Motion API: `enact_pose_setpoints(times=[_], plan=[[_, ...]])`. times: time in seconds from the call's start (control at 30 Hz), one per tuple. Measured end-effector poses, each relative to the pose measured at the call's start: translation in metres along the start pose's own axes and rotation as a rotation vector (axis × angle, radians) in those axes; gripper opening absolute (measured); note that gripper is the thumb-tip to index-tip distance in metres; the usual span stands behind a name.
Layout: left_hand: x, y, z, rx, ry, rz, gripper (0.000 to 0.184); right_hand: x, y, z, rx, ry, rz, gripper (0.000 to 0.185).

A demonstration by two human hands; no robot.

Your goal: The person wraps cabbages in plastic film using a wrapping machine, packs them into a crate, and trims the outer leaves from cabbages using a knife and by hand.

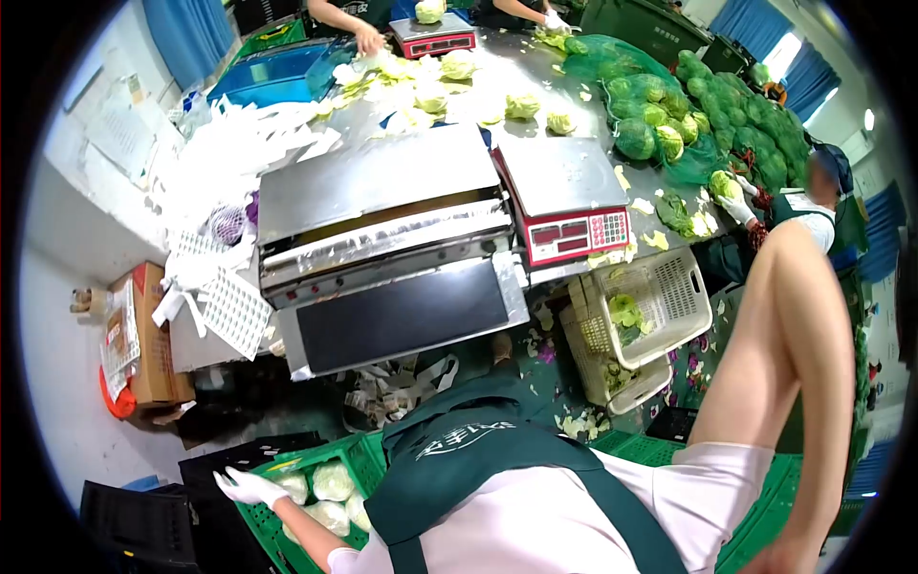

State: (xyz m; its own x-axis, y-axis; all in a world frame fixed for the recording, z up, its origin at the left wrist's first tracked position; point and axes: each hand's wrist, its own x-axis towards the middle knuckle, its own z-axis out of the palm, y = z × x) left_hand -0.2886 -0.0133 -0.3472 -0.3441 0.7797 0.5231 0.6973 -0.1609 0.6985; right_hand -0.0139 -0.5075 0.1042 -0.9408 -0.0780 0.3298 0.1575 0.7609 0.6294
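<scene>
My left hand (251,488), in a white glove, is at the lower left with its fingers stretched out and nothing in it. Just beside it, a green crate (359,459) holds several pale cabbages (333,481) that look wrapped in film. My right arm is bent with the elbow raised; my right hand (779,557) is at the bottom right edge, mostly cut off, its fingers hidden. In front of my apron stands a film-wrapping machine (402,320) with a flat dark plate. A red-and-white digital scale (564,177) sits against its right side.
Cabbages (523,105) and loose leaves lie on the metal table (545,62). Green net sacks (636,96) of cabbages are piled right. Labels (234,311) hang at the left. White baskets (660,297) stand below the scale. Co-workers' gloved hands (734,199) hold a cabbage at right; others work opposite.
</scene>
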Motion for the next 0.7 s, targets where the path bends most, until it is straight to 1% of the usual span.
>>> enact_pose_setpoints(times=[0.07,0.13,0.2,0.23,0.3,0.37,0.4,0.43,0.47,0.5,0.53,0.57,0.6,0.67,0.7], plan=[[0.008,0.042,0.034,-0.293,-0.072,-0.013,0.032,-0.013,-0.004,-0.013,0.003,-0.023,-0.035,0.043],[-0.007,0.107,0.052,-0.399,-0.107,-0.106,0.031,-0.045,-0.001,-0.031,0.060,-0.046,-0.007,0.035],[-0.038,0.174,0.058,-0.530,-0.120,-0.050,0.031,-0.093,0.004,-0.060,0.180,-0.080,0.042,0.026],[-0.051,0.191,0.062,-0.484,-0.162,-0.059,0.031,-0.119,0.011,-0.067,0.248,-0.105,0.061,0.022],[-0.079,0.213,0.074,-0.519,-0.194,-0.042,0.031,-0.192,0.029,-0.094,0.468,-0.160,0.174,0.014],[-0.103,0.230,0.082,-0.560,-0.252,0.007,0.031,-0.280,0.045,-0.126,0.742,-0.200,0.368,0.009],[-0.115,0.245,0.081,-0.520,-0.266,-0.012,0.031,-0.328,0.046,-0.136,0.843,-0.219,0.480,0.009],[-0.126,0.258,0.079,-0.500,-0.278,-0.040,0.031,-0.386,0.035,-0.144,0.727,-0.116,0.737,0.021],[-0.136,0.272,0.077,-0.480,-0.288,-0.068,0.031,-0.454,0.019,-0.144,0.600,-0.010,0.987,0.047],[-0.147,0.290,0.074,-0.497,-0.264,-0.102,0.030,-0.506,0.019,-0.142,0.681,0.000,1.409,0.057],[-0.156,0.302,0.069,-0.475,-0.277,-0.077,0.030,-0.550,0.012,-0.120,0.594,0.172,1.782,0.064],[-0.161,0.308,0.067,-0.470,-0.296,-0.089,0.030,-0.605,0.006,-0.100,0.537,0.113,2.088,0.069],[-0.166,0.313,0.066,-0.466,-0.316,-0.101,0.030,-0.655,0.000,-0.074,0.413,0.019,2.269,0.073],[-0.176,0.332,0.062,-0.439,-0.317,-0.129,0.031,-0.756,-0.031,-0.019,0.243,-0.160,2.351,0.085],[-0.180,0.340,0.059,-0.425,-0.325,-0.130,0.031,-0.786,-0.038,0.007,0.182,-0.224,2.364,0.089]])
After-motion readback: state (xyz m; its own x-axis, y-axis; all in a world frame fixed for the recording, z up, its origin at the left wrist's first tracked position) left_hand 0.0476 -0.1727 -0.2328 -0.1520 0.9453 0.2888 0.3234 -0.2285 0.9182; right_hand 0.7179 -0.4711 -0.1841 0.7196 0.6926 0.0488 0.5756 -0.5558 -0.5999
